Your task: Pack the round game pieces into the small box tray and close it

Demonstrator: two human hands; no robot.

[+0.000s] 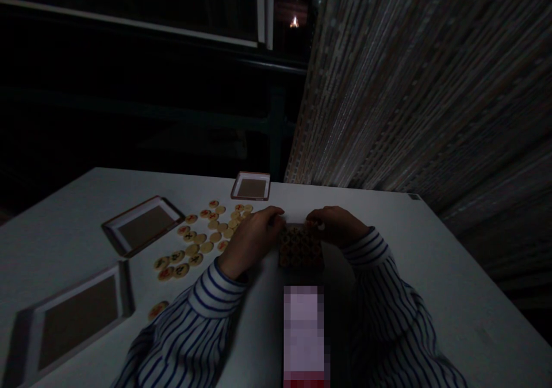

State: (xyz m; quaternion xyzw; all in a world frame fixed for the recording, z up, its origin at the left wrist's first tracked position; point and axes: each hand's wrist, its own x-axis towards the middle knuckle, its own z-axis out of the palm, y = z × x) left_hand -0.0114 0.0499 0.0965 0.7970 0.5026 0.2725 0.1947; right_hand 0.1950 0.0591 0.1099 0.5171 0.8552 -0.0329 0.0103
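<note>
- In the head view, the left hand point(253, 237) and right hand point(338, 227) are reaching to the far part of a small patterned box point(301, 249), one at each side.
- The box is sitting on the white table point(444, 267), between the hands.
- The hands seem to be doing careful finger work at the box's far edge; I am guessing the next move is calling for light fingertips and a steady box.
- The left fingers are curling in, with the thumb coming close to them near the far left corner.
- The right fingers are bending toward their thumb, just by the far right corner.
- It is looking very dark there, so I cannot tell if either hand is gripping anything or only touching the box.
- Round game pieces point(192, 250) are lying left of the box, some showing red or black marks.
- Three shallow trays are lying around them: one far point(251, 187), one left point(146, 225), one near left point(77, 319).
</note>
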